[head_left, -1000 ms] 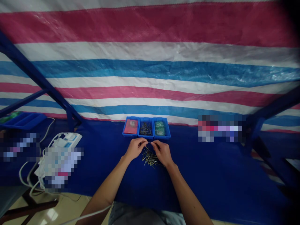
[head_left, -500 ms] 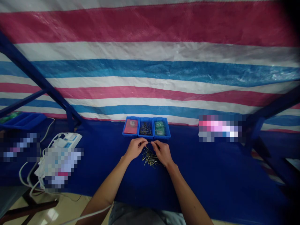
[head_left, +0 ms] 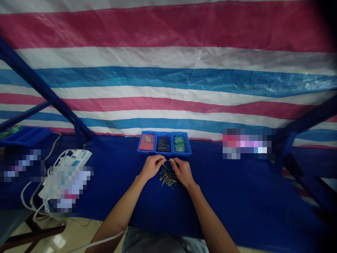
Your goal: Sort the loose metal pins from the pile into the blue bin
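Observation:
My left hand (head_left: 153,166) and my right hand (head_left: 182,170) face each other over the blue table, fingertips pinched. Between them they hold a thin, pale metal rod (head_left: 167,160), with one end at each hand; its exact kind is too small to tell. Just below the hands lies a loose pile of thin, brass- and dark-coloured rods (head_left: 169,178). Beyond the fingers stand three joined blue bins: the left bin (head_left: 146,152) holds a flat red item and a small clear packet, the middle bin (head_left: 163,154) dark slender metal pieces, the right bin (head_left: 182,154) green and whitish pieces.
A white power strip (head_left: 79,158) with cables lies on the left of the blue table (head_left: 231,200), by blurred-out items. Another blue tray (head_left: 28,137) sits at the far left. Blue metal struts (head_left: 52,100) rise at both sides before a striped tarp (head_left: 168,80).
Almost nothing differs. Both hands stay in the same place with the thin rod pinched between them.

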Demonstrator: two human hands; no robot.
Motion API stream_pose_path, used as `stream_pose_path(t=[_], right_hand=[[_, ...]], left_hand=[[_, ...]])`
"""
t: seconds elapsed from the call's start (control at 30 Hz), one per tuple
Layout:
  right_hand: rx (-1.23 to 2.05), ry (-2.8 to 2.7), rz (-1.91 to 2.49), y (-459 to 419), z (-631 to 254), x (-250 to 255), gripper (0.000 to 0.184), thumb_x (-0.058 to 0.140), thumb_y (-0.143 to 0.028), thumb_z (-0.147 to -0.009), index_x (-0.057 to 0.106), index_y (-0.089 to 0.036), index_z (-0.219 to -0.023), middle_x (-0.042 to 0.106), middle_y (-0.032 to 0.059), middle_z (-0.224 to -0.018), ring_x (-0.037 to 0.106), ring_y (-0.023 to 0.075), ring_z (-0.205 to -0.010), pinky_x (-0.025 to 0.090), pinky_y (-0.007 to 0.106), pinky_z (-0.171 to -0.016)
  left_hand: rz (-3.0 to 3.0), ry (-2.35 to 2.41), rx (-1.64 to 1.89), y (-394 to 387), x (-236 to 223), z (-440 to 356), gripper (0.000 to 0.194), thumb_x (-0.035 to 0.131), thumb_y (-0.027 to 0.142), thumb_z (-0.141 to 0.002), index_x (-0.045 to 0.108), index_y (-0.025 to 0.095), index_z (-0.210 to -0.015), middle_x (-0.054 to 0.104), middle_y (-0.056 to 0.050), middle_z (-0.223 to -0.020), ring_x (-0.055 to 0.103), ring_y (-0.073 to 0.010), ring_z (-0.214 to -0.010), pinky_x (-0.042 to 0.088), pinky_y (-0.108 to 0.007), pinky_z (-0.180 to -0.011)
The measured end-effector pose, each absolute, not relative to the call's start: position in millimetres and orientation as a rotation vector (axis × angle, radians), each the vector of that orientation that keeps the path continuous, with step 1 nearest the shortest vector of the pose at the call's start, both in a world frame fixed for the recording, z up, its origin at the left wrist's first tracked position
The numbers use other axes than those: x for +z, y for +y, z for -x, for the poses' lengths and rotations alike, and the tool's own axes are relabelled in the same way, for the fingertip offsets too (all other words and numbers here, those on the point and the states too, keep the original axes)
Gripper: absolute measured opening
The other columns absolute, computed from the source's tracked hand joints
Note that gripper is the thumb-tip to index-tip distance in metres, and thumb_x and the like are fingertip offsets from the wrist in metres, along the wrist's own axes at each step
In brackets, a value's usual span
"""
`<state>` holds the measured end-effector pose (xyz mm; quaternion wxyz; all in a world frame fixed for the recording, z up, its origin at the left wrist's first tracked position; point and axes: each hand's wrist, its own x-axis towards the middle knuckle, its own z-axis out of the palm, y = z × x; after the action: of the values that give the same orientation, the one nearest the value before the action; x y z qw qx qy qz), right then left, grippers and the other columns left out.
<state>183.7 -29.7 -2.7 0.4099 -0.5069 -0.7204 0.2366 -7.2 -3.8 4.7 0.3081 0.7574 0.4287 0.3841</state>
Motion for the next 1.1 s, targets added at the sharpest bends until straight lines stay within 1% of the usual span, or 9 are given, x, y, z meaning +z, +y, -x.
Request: stream_pose_path(t=[0.2, 0.43, 0.6, 0.77, 0.9, 1.1], right_hand=[[0.606, -1.825, 1.279, -29.1, -183.7, -3.6, 0.044, 0.042, -0.042, -0.103, 0.056, -0.02, -0.069, 0.059, -0.0007, -0.057, 0.057, 0.0127, -0.052, 0.038, 0.023, -0.058], [0.59, -1.815, 1.262, -28.2, -183.2, -2.9, 0.038, 0.044, -0.039, -0.103, 0.058, -0.02, -0.073, 0.061, -0.0003, -0.064, 0.058, 0.0138, -0.059, 0.038, 0.023, -0.058], [0.599, -1.804, 1.23, -26.9, -183.5, -5.7, 0.028, 0.046, -0.032, -0.102, 0.062, -0.021, -0.082, 0.063, 0.0002, -0.07, 0.061, 0.0151, -0.065, 0.041, 0.024, -0.063], [0.59, -1.778, 1.181, -25.8, -183.7, -7.7, 0.02, 0.049, -0.028, -0.1, 0.066, -0.021, -0.094, 0.067, 0.0023, -0.082, 0.063, 0.0171, -0.074, 0.045, 0.026, -0.07], [0.565, -1.763, 1.162, -25.5, -182.7, -7.4, 0.019, 0.05, -0.027, -0.1, 0.068, -0.022, -0.098, 0.067, 0.0041, -0.087, 0.064, 0.0183, -0.079, 0.047, 0.028, -0.073], [0.542, -1.718, 1.121, -26.5, -182.1, -4.9, 0.018, 0.053, -0.026, -0.099, 0.071, -0.023, -0.098, 0.067, 0.0052, -0.094, 0.065, 0.0189, -0.085, 0.05, 0.029, -0.077]], left_hand=[[-2.007, 1.136, 1.014, -3.4, 4.0, 7.2, 0.023, 0.056, 0.032, -0.096, 0.07, 0.016, -0.087, 0.069, -0.001, -0.07, 0.06, -0.0126, -0.062, 0.04, -0.022, -0.061], [-1.993, 1.134, 1.015, -4.2, 3.6, 7.2, 0.023, 0.056, 0.031, -0.096, 0.07, 0.016, -0.086, 0.068, -0.001, -0.07, 0.059, -0.0126, -0.062, 0.04, -0.022, -0.061], [-1.992, 1.136, 1.005, -4.0, 5.0, 7.2, 0.024, 0.056, 0.033, -0.096, 0.07, 0.016, -0.087, 0.069, -0.001, -0.071, 0.059, -0.0126, -0.062, 0.04, -0.022, -0.061], [-1.993, 1.13, 1.003, -3.8, 4.8, 7.8, 0.023, 0.056, 0.031, -0.097, 0.07, 0.016, -0.087, 0.068, -0.001, -0.071, 0.059, -0.0121, -0.062, 0.04, -0.022, -0.061], [-1.997, 1.134, 1.006, -4.0, 4.4, 8.0, 0.022, 0.056, 0.031, -0.096, 0.07, 0.016, -0.086, 0.068, -0.001, -0.07, 0.058, -0.0118, -0.061, 0.039, -0.022, -0.06], [-1.995, 1.135, 1.006, -3.9, 6.5, 7.2, 0.022, 0.056, 0.03, -0.096, 0.07, 0.016, -0.086, 0.068, -0.001, -0.07, 0.059, -0.0121, -0.061, 0.04, -0.022, -0.06]])
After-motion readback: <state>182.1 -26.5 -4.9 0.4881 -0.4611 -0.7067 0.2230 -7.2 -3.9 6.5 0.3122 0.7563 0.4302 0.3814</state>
